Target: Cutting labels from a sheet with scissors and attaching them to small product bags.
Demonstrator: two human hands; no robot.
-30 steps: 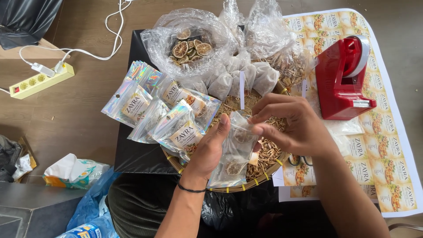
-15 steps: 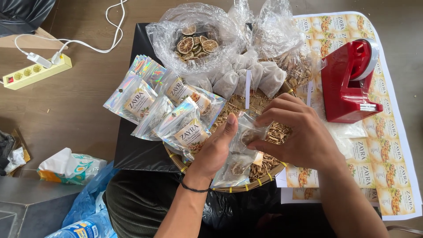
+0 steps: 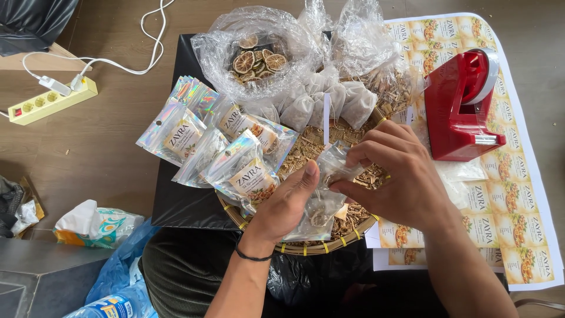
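Observation:
My left hand (image 3: 285,206) and my right hand (image 3: 394,176) both grip a small clear plastic pouch (image 3: 322,203) holding dried herbs, over a round woven basket tray (image 3: 329,246). The left thumb presses the pouch's upper edge; the right fingers pinch its top. Loose dried herb pieces (image 3: 306,150) lie in the tray. Several filled, labelled shiny pouches (image 3: 235,153) lie fanned at the tray's left. A black band circles my left wrist.
A clear bag of dried citrus slices (image 3: 256,59) and white tea-bag sachets (image 3: 329,100) sit behind the tray. A red tape dispenser (image 3: 462,109) stands on sticker sheets (image 3: 512,176) at right. A power strip (image 3: 50,100), tissue pack (image 3: 94,224) and water bottle (image 3: 103,307) lie left.
My right fingers have shifted along the top of the pouch and the left thumb has closed onto it. The view has drifted slightly; the pouch stays over the tray.

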